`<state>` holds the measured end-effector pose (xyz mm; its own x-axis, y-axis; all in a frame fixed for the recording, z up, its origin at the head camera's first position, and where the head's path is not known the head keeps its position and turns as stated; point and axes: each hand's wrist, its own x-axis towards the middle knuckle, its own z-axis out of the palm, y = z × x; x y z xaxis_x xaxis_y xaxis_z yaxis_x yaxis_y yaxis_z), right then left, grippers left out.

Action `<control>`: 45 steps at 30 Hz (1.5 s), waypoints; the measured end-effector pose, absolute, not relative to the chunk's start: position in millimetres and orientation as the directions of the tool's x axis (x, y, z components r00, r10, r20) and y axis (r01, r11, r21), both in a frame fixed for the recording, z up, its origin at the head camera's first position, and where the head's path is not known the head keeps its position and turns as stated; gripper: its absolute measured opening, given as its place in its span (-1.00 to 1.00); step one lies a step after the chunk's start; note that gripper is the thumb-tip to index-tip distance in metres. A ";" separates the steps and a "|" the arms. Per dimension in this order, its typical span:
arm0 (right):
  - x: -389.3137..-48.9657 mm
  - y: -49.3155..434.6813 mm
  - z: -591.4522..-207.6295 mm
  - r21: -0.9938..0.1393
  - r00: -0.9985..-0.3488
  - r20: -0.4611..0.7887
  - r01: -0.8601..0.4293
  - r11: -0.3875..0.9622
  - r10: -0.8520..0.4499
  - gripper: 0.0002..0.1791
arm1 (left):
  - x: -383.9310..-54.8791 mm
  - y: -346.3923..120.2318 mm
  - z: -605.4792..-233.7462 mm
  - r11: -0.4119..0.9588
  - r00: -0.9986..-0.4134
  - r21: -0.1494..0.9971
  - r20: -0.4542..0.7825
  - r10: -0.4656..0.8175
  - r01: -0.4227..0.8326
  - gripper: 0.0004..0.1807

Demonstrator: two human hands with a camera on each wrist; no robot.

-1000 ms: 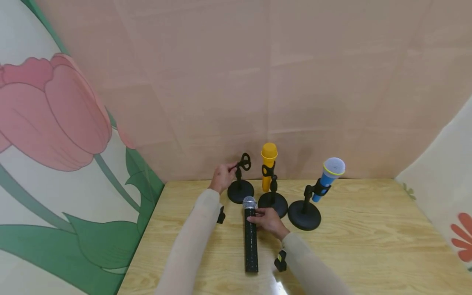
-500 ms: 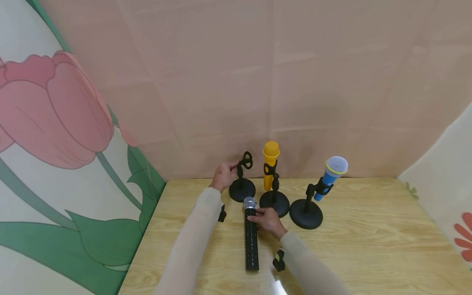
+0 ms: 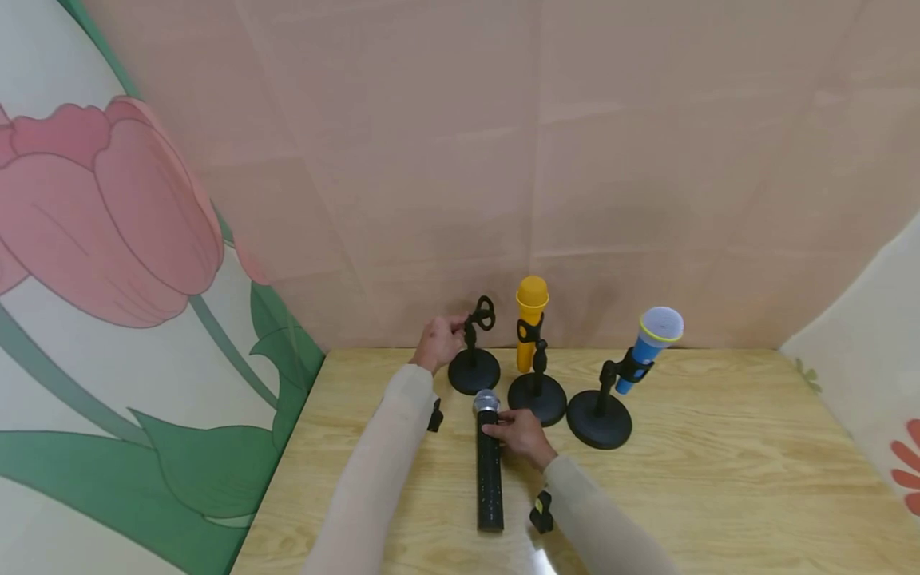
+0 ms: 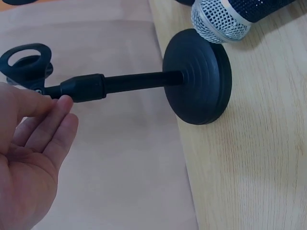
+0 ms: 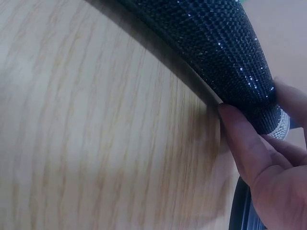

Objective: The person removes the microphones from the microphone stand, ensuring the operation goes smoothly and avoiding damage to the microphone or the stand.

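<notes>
My left hand (image 3: 440,343) pinches the neck of a black desk microphone stand (image 4: 129,83), just below its ring-shaped clip (image 4: 29,64), which holds nothing. The stand's round base (image 3: 473,373) rests on the table. In front of it lies a black glittery microphone (image 3: 489,479) with a silver mesh head (image 4: 218,21) pointing at the stand. My right hand (image 3: 525,436) grips this microphone near its head, thumb on one side and fingers on the other in the right wrist view (image 5: 276,158).
A yellow microphone (image 3: 530,307) sits in a second black stand (image 3: 537,399) to the right. Farther right, a blue microphone (image 3: 649,339) leans in a third stand (image 3: 600,419). A pinkish cloth (image 3: 402,200) hangs behind the wooden table (image 3: 719,479).
Both hands keep their holds on the stand and the black microphone. The whole scene shifts slightly to the right in the head view; the objects keep nearly the same places.
</notes>
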<state>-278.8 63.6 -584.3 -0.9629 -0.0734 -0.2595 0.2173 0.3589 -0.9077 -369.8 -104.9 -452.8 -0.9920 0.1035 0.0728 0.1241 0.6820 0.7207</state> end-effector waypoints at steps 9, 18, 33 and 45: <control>-278.0 62.0 -582.7 -0.905 -0.956 -0.278 0.229 0.359 -0.089 -0.56 | -370.0 -103.6 -453.2 0.681 -0.991 0.722 0.059 0.117 0.123 -0.56; -277.0 61.8 -581.5 -0.893 -0.957 -0.276 0.220 0.394 -0.093 -0.56 | -368.0 -104.5 -450.7 0.661 -0.989 0.736 0.088 0.119 0.145 -0.57; -278.0 68.2 -582.3 -0.850 -0.963 -0.262 0.202 0.487 -0.058 -0.38 | -358.9 -112.9 -466.2 0.580 -0.983 0.794 0.136 0.121 0.182 -0.56; -277.3 81.0 -576.8 -0.866 -0.963 -0.258 0.194 0.461 -0.078 -0.33 | -350.4 -105.2 -474.0 0.544 -0.975 0.811 0.144 0.170 0.215 -0.66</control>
